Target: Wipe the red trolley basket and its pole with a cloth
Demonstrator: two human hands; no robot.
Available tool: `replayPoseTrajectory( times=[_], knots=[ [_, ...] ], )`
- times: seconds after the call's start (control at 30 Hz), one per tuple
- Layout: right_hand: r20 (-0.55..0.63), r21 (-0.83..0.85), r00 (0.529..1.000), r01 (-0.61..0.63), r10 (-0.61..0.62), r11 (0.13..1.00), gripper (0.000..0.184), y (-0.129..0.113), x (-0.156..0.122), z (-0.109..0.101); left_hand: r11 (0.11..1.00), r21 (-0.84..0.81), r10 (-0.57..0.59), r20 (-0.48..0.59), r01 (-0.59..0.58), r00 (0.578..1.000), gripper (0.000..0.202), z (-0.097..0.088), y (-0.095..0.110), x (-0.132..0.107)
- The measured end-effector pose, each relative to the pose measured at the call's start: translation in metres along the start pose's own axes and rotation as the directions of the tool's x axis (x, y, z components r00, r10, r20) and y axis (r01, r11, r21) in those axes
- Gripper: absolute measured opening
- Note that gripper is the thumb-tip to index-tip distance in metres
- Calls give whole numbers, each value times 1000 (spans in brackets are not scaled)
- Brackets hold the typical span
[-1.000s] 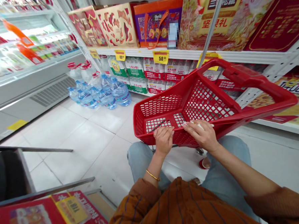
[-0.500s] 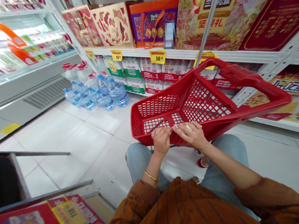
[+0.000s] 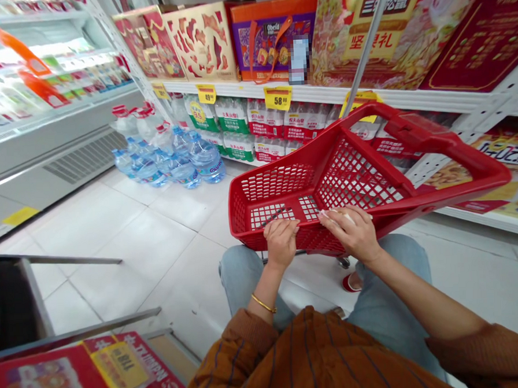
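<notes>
A red plastic shopping cart (image 3: pixel 410 212) with perforated walls stands in front of my knees, its handle toward the right. Nothing but floor pattern shows through the basket's bottom grid. My left hand (image 3: pixel 281 239) curls its fingers over the cart's near rim, toward the front end. Farther right on that same rim lies my right hand (image 3: pixel 352 229), fingers bent over the edge with a white tissue (image 3: pixel 324 214) pressed beneath them. Only scraps of the tissue show between the fingers.
Large water bottles (image 3: pixel 174 161) stand on the floor at the left by the chiller (image 3: pixel 66 152). Gift boxes (image 3: pixel 272 40) and bottle packs (image 3: pixel 266 121) fill the shelf ahead. A red box (image 3: pixel 47 379) on a metal-framed stand is at lower left.
My right hand has slid right along the cart's rim with the tissue, away from my left hand. The left hand keeps its place on the rim.
</notes>
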State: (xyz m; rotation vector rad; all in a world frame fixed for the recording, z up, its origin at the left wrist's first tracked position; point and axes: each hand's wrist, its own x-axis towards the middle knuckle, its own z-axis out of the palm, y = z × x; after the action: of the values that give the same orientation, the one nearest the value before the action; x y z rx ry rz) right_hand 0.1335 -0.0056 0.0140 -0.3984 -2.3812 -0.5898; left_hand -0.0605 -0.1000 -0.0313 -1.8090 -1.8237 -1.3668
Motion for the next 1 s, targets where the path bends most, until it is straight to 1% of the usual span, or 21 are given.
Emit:
replayPoseTrajectory(
  times=[0.13,0.27,0.37,0.47,0.63,0.87,1.0],
  knots=[
    [-5,43,998,-63,63,997,34,-13,4,2,1000,-4,-11,-5,11,1000,21,1,2,-1],
    [9,73,999,-34,33,997,32,-32,15,13,1000,-8,-7,-9,7,1000,21,0,2,-1],
    [1,47,1000,-18,18,999,29,-36,22,19,1000,-12,3,-12,-3,1000,20,-1,0,1],
    [13,15,1000,9,-9,1000,26,-33,25,19,1000,-22,19,-15,-19,1000,19,-3,-2,2],
    [39,-23,999,27,-27,999,25,-23,22,10,1000,-27,12,2,-12,1000,20,-3,-6,0],
    [79,-72,997,9,-3,997,25,-2,13,-4,1000,-21,-7,1,7,1000,22,-5,-11,5],
    [97,-71,995,-10,16,997,25,1,14,-8,1000,-21,-11,15,11,1000,23,-8,-12,9]
  ],
)
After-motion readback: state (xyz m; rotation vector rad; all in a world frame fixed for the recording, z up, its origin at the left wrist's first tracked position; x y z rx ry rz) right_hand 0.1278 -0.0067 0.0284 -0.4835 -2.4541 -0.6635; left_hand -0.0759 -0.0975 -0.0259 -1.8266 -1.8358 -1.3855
